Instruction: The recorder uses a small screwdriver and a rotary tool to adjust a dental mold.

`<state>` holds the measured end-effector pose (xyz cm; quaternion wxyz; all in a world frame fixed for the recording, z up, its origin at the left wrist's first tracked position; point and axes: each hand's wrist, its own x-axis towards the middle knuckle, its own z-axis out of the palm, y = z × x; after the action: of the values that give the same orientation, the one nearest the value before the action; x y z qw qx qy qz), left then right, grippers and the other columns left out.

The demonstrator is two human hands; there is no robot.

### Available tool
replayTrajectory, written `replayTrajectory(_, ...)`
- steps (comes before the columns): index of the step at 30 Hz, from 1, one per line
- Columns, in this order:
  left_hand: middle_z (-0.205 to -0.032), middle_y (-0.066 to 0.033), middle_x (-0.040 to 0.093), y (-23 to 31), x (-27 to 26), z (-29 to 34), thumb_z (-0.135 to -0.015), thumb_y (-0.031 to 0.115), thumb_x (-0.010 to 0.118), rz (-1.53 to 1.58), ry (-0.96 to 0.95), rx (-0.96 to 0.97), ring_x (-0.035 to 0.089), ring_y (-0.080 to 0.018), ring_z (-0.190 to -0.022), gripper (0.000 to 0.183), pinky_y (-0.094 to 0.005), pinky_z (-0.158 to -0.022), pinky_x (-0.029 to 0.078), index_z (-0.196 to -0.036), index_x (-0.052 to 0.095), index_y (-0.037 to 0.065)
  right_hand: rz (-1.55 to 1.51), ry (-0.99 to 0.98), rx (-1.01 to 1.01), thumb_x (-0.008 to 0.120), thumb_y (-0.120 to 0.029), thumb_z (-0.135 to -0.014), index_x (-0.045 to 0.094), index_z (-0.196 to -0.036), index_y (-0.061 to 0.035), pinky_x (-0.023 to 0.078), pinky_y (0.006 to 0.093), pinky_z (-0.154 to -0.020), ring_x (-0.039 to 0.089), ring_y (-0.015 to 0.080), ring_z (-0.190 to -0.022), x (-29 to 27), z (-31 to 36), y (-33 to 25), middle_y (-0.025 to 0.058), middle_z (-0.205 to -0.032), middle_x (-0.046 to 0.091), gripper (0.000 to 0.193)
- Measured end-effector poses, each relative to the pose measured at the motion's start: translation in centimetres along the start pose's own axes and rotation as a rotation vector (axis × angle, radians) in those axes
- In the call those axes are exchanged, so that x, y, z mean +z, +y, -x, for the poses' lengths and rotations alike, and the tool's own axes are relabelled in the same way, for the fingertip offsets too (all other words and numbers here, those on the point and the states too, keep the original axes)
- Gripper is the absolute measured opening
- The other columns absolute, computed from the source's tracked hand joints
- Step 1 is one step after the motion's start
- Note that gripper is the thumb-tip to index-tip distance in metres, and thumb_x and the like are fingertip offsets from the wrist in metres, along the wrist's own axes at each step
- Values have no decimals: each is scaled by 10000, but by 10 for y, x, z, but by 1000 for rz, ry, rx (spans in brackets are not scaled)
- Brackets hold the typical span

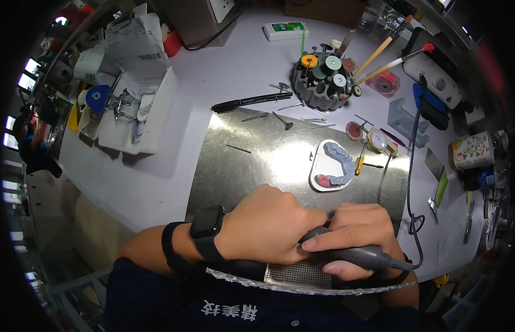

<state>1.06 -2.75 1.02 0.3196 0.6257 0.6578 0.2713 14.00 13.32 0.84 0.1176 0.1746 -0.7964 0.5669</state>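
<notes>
My right hand (pixel 361 224) is wrapped round a dark grey handpiece (pixel 351 257) with a cord at its back end. Its front end points left, under my left hand. My left hand (pixel 268 221), with a black watch on the wrist, is curled closed right beside it, and its fingers are hidden behind its back. Whatever my left hand holds cannot be made out. Beyond the hands, a dental model (pixel 341 178) with a grey-blue tooth arch, a white base and a pink patch lies on the metal plate (pixel 213 166). Below the hands is a perforated metal grille (pixel 299 275).
A dark round bur stand (pixel 318 99) full of discs and bits stands at the back. Loose bits and a black marker (pixel 252 102) lie nearby. At left is a white bin (pixel 158 124) with papers; at right, a cord (pixel 411 182) and a jar (pixel 470 152).
</notes>
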Motion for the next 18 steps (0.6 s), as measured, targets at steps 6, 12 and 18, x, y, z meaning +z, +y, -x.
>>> replayTrajectory(6,-602,-75,603,-5,2,-12,-611,250,713,-248,179,19,614,-317,-573,216,-407,-508,468,-689,568,111,227,-26,37,678,-145,-647,760,-962,-121,370,298,-455,500,180,-491,-9,4,-10,45,-575,509,326)
replayTrajectory(12,-608,-77,632,-1,6,-18,-577,224,730,-294,251,83,641,-288,-574,217,-384,-518,493,-752,660,114,186,98,-18,674,-42,-668,736,-931,-73,522,297,-576,626,220,-569,-7,0,-19,80,-649,618,272)
replayTrajectory(18,-563,-45,602,-5,12,-23,-564,151,722,-391,649,228,624,-241,-516,178,-347,-457,466,-702,613,126,129,309,106,600,-76,-793,702,-947,-12,508,273,-588,630,164,-585,15,2,-34,90,-631,625,196)
